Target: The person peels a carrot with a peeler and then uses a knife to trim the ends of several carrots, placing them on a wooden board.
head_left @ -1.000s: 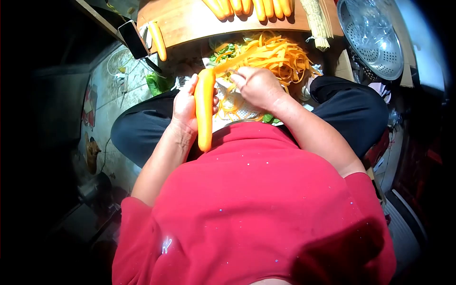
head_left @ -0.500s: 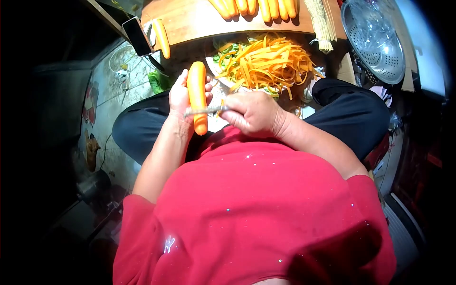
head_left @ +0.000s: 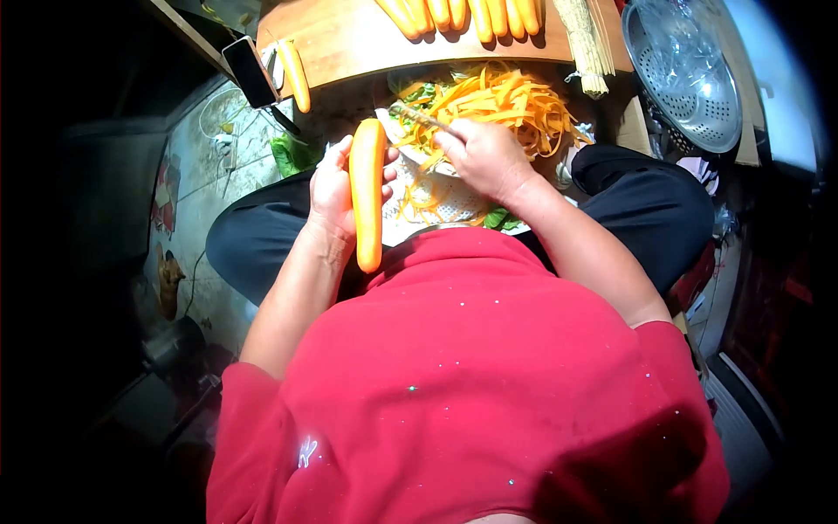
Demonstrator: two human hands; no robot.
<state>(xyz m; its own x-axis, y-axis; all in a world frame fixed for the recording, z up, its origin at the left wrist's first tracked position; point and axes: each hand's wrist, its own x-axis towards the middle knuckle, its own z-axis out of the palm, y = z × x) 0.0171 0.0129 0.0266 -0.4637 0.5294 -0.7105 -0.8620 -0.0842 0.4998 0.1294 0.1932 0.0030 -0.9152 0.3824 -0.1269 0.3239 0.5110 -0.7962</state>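
Note:
An orange carrot [head_left: 367, 196] lies lengthwise along the palm and fingers of my left hand [head_left: 333, 188], its lower end reaching past the wrist. My right hand [head_left: 491, 159] is closed on the handle of a peeler [head_left: 423, 119], whose head points up and left, apart from the carrot. Beyond and beneath that hand is a heap of orange peelings [head_left: 515, 103] with some green scraps. A white perforated surface [head_left: 447, 203] with a few loose shreds shows between my legs.
Several carrots [head_left: 497, 16] lie on the wooden table [head_left: 367, 44], with another carrot [head_left: 295, 77] near its left edge by a phone [head_left: 250, 72]. A bundle of pale stalks [head_left: 587, 52] hangs over the edge. At right stands a metal colander [head_left: 690, 105] holding clear plastic.
My right hand and the peeler have moved up and away from the carrot towards the peelings. The carrot sits slightly lower in my left hand, and the white surface is more exposed.

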